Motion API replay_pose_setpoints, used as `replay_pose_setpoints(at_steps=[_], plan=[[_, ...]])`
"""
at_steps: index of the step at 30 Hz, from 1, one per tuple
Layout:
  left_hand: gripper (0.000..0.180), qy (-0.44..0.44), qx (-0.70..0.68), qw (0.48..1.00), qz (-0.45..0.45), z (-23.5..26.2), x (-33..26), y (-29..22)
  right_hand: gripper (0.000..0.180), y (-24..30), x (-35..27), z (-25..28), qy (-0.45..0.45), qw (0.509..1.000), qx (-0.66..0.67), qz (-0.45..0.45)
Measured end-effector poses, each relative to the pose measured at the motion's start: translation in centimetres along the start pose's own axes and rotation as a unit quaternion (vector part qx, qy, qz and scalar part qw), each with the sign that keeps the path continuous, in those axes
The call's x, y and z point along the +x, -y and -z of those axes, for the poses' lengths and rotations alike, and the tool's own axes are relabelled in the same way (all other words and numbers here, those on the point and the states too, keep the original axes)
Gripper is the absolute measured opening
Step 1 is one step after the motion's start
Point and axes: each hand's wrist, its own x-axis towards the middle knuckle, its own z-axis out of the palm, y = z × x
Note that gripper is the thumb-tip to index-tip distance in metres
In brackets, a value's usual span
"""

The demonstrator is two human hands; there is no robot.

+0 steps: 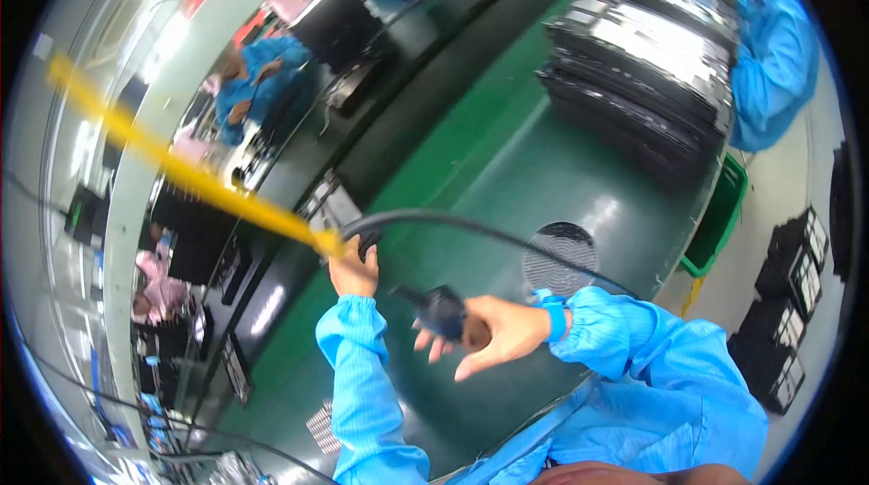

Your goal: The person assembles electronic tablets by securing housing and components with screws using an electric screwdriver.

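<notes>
My left hand (355, 273) reaches forward over the green bench, its fingers closed at the lower end of a yellow cord (204, 179). A thick black cable (480, 229) bends just above that hand and arcs to the right. What the left fingers grip is partly hidden. My right hand (501, 333) is nearer to me, with its fingers curled under a black object with a thin tip (443, 312); motion blur hides its kind. The right thumb stands apart, and a blue band (554, 316) circles the wrist.
A ribbed dark disc (561, 259) lies on the bench (453, 412) right of my hands. Stacked black panels (634, 59) stand at the far right, near a person in blue (774, 59). A green bin (720, 218) sits beside the bench edge; black cases (778, 313) are on the floor.
</notes>
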Motion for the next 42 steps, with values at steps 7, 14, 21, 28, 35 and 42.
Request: replay_pose_setpoints(at_steps=[7,14,21,28,35,42], plan=[[0.040,-0.094,-0.153,0.918,-0.354,7.1,3.8,-22.6,0.074,0.9,-1.1,-0.1,0.373,0.898,0.139,-0.185],[0.061,-0.093,-0.238,0.800,-0.543,7.0,2.4,-40.5,0.075,1.5,-1.7,0.8,0.459,0.842,0.194,-0.208],[0.048,0.101,-0.088,0.856,-0.500,9.9,5.6,-44.3,0.077,2.9,-1.6,1.1,0.484,0.837,0.199,-0.158],[0.039,0.067,-0.066,0.820,-0.565,8.8,5.5,-43.7,0.036,3.7,-1.0,2.1,0.504,0.841,0.119,-0.157],[0.059,-0.112,0.063,0.839,-0.529,6.6,2.9,-43.1,0.077,3.3,-2.2,1.8,0.456,0.842,0.203,-0.206],[0.055,-0.098,-0.014,0.825,-0.556,7.9,5.6,-41.1,0.046,2.2,-0.8,1.9,0.547,0.807,0.104,-0.198]])
